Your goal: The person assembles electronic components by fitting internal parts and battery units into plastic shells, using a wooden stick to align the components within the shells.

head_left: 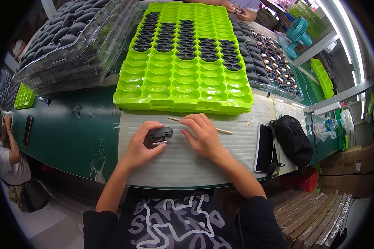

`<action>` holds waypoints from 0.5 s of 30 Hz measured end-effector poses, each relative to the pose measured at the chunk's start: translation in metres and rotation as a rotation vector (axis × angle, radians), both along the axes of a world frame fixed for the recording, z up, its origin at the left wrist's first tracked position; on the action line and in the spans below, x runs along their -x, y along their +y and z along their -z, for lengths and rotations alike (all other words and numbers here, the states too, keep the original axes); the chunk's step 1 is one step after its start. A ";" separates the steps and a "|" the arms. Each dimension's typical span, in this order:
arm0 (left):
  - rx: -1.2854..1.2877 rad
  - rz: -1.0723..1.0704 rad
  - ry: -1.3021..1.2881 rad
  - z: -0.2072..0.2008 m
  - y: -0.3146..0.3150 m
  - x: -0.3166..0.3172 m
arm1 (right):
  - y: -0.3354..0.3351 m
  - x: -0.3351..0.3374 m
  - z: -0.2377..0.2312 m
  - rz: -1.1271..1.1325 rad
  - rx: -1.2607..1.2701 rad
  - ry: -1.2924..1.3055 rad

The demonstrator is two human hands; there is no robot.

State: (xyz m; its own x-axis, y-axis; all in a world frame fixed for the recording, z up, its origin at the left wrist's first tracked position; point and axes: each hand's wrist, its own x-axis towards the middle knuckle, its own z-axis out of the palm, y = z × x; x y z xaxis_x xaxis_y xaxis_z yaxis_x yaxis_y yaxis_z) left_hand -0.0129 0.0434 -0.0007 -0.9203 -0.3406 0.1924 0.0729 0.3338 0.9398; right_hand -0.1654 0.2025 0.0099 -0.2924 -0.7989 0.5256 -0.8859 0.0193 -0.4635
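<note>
A small dark grey rounded case (161,133) sits in my left hand (140,145), fingers and thumb closed around its edge. On its near side a pale strip and a small orange glint show; the detail is too small to name. To its right, my right hand (203,137) hovers with curved fingers, thumb and index finger apart and nothing between those two tips. A thin wooden stick (224,131) passes behind the right fingers, its two ends showing on either side. Whether the other fingers touch it is hidden.
Beyond my hands stands a lime green tray (183,104) of oval pockets, some filled with black parts. Stacked clear trays (70,62) of grey shells rise at left. A phone (264,148) and black pouch (293,139) lie right. Other people work at far left and back.
</note>
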 end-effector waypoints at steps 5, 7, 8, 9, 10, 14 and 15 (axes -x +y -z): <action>-0.176 0.091 0.033 0.004 0.008 0.003 | 0.000 -0.018 0.000 -0.141 0.012 -0.509; -0.168 0.099 0.066 0.003 0.007 0.006 | 0.001 -0.013 0.002 -0.184 0.036 -0.566; -0.164 0.101 0.089 0.003 0.006 0.006 | 0.002 -0.011 0.003 -0.217 0.011 -0.683; -0.157 0.096 0.098 0.003 0.007 0.005 | 0.002 -0.012 0.004 -0.238 0.025 -0.731; -0.160 0.089 0.084 0.003 0.006 0.005 | 0.002 -0.011 0.005 -0.256 0.042 -0.774; -0.070 0.068 0.150 0.005 0.006 0.004 | -0.001 -0.013 0.005 -0.225 0.099 -0.675; -0.032 0.062 0.165 0.005 0.006 0.004 | -0.001 -0.014 0.005 -0.225 0.091 -0.677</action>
State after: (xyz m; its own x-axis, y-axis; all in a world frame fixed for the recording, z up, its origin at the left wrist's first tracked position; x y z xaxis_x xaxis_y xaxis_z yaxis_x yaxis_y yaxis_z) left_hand -0.0166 0.0491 -0.0062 -0.8965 -0.2927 0.3326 0.2467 0.2937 0.9235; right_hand -0.1515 0.2013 0.0048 -0.4110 -0.8397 0.3550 -0.3815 -0.1953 -0.9035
